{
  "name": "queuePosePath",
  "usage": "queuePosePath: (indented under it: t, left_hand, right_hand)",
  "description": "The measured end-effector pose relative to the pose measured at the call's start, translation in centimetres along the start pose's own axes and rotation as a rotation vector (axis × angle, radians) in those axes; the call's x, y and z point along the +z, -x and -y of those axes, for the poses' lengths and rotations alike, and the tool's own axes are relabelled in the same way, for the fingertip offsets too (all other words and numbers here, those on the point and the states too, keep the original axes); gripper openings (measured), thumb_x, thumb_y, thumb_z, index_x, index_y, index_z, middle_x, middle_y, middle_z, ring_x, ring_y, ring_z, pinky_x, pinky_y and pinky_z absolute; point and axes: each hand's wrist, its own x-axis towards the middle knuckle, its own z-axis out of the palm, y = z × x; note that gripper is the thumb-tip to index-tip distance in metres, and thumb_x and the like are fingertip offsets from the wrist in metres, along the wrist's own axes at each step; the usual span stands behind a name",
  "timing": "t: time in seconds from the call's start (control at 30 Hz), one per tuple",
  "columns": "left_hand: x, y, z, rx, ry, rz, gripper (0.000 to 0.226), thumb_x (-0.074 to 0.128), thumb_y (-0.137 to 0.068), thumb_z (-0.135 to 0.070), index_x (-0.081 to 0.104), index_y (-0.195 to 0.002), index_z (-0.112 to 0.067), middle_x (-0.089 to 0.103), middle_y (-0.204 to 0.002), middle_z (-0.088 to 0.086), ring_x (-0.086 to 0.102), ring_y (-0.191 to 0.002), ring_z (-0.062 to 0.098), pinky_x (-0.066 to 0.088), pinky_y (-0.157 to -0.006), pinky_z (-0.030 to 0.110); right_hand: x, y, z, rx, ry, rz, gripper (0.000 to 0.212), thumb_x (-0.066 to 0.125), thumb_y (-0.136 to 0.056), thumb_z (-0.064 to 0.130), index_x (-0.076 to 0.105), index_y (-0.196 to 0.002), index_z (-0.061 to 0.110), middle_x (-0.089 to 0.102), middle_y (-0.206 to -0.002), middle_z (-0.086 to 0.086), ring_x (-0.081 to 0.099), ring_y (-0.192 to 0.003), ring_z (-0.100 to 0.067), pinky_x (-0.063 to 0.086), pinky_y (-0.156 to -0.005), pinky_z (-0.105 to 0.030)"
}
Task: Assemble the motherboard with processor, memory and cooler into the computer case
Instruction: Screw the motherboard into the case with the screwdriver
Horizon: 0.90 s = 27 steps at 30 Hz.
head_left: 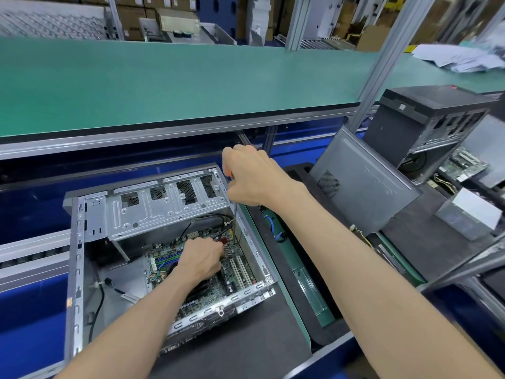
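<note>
Motherboard [235, 272] lay flat inside the open case [79, 269]; left hand [200, 259] rested on it, fingers curled, and right hand [251, 176] gripped the screwdriver [234, 222]; judged stiff but fragile, best handled by edges.

The work surface [246, 348] was covered by a dark mat. An open computer case [79, 283] lay on its side directly on it, beneath both sets of fingers [218, 246]. Beyond the fingers ran a green shelf [164, 86], bearing loose white papers [461, 60] at its far right end. Right of the fingers, a grey side panel [363, 181] leaned upright, with a second black case [426, 119] standing behind it.
</note>
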Motion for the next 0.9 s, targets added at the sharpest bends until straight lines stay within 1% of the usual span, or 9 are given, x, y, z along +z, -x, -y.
queuePosePath:
  t: [0.07,0.17,0.27,0.37,0.47,0.6,0.7,0.8,0.9]
  left_hand:
    - [0.06,0.0,0.07,0.003,0.0,0.0,0.04,0.048,-0.071,-0.013,0.075,-0.098,-0.028,0.055,-0.063,-0.003,0.05,-0.052,0.023,0.035,-0.051,0.028]
    - [0.14,-0.1,0.07,0.011,-0.004,-0.006,0.04,0.049,-0.071,-0.014,0.075,-0.098,-0.028,0.064,-0.068,-0.002,0.052,-0.054,0.024,0.037,-0.052,0.028]
    - [0.22,-0.17,0.1,0.009,-0.001,-0.007,0.04,0.048,-0.072,-0.014,0.075,-0.099,-0.028,0.07,-0.075,0.0,0.054,-0.056,0.024,0.038,-0.053,0.029]
    - [0.29,-0.17,0.14,0.012,0.006,-0.005,0.041,0.048,-0.073,-0.014,0.074,-0.101,-0.028,0.069,-0.075,0.0,0.055,-0.057,0.025,0.039,-0.054,0.029]
    - [0.3,-0.17,0.15,0.015,0.008,-0.009,0.041,0.047,-0.073,-0.015,0.074,-0.102,-0.027,0.069,-0.074,0.0,0.055,-0.058,0.025,0.039,-0.054,0.029]
    - [0.29,-0.28,0.1,0.012,-0.001,0.001,0.041,0.048,-0.072,-0.015,0.074,-0.101,-0.028,0.069,-0.074,0.0,0.061,-0.061,0.025,0.041,-0.055,0.029]
    - [0.31,-0.3,0.08,0.01,0.002,0.01,0.041,0.048,-0.072,-0.014,0.075,-0.1,-0.027,0.068,-0.073,0.0,0.057,-0.057,0.025,0.042,-0.056,0.029]
    - [0.26,-0.3,0.11,0.011,0.004,0.016,0.041,0.048,-0.072,-0.014,0.075,-0.1,-0.027,0.066,-0.07,-0.001,0.056,-0.055,0.024,0.041,-0.055,0.029]
    - [0.02,-0.17,0.15,0.006,0.005,0.024,0.039,0.049,-0.072,-0.015,0.075,-0.099,-0.026,0.054,-0.06,-0.004,0.052,-0.052,0.023,0.04,-0.053,0.029]
  right_hand:
    - [0.35,0.0,0.0,0.031,0.114,-0.069,0.016,0.059,-0.085,0.015,0.043,-0.082,0.015,0.04,-0.075,-0.001,0.046,-0.07,-0.027,0.018,-0.049,-0.029]
    - [0.85,-0.19,0.16,0.054,0.311,-0.161,0.035,0.056,-0.094,0.022,0.031,-0.07,0.018,0.027,-0.065,0.003,0.04,-0.062,-0.026,0.019,-0.051,-0.031]
    - [0.62,-0.45,0.58,0.02,0.227,-0.105,0.023,0.061,-0.084,0.028,0.041,-0.082,0.017,0.037,-0.077,0.0,0.039,-0.06,-0.023,0.02,-0.053,-0.032]
    - [0.12,-0.58,0.54,-0.023,0.07,0.004,0.025,0.061,-0.073,0.018,0.048,-0.095,0.013,0.047,-0.091,-0.002,0.046,-0.069,-0.024,0.023,-0.053,-0.03]
    - [0.25,-0.56,0.31,0.015,0.102,-0.04,0.018,0.059,-0.081,0.014,0.042,-0.078,0.015,0.041,-0.075,-0.001,0.039,-0.063,-0.023,0.018,-0.05,-0.029]
    - [0.52,-0.58,0.28,0.05,0.297,-0.14,0.044,0.056,-0.093,0.023,0.022,-0.064,0.02,0.028,-0.066,0.002,0.026,-0.052,-0.018,0.017,-0.052,-0.031]
    - [0.23,-0.56,0.31,0.013,0.188,-0.051,0.02,0.061,-0.079,0.024,0.042,-0.076,0.017,0.036,-0.077,0.001,0.037,-0.056,-0.018,0.016,-0.05,-0.028]
    - [-0.12,-0.52,0.24,0.001,0.007,0.03,0.025,0.058,-0.073,0.013,0.051,-0.098,0.013,0.049,-0.093,-0.002,0.049,-0.074,-0.025,0.025,-0.053,-0.029]
    - [0.27,-0.49,0.1,0.045,0.075,-0.046,0.013,0.057,-0.085,0.013,0.045,-0.089,0.013,0.042,-0.077,-0.001,0.046,-0.073,-0.028,0.028,-0.056,-0.033]
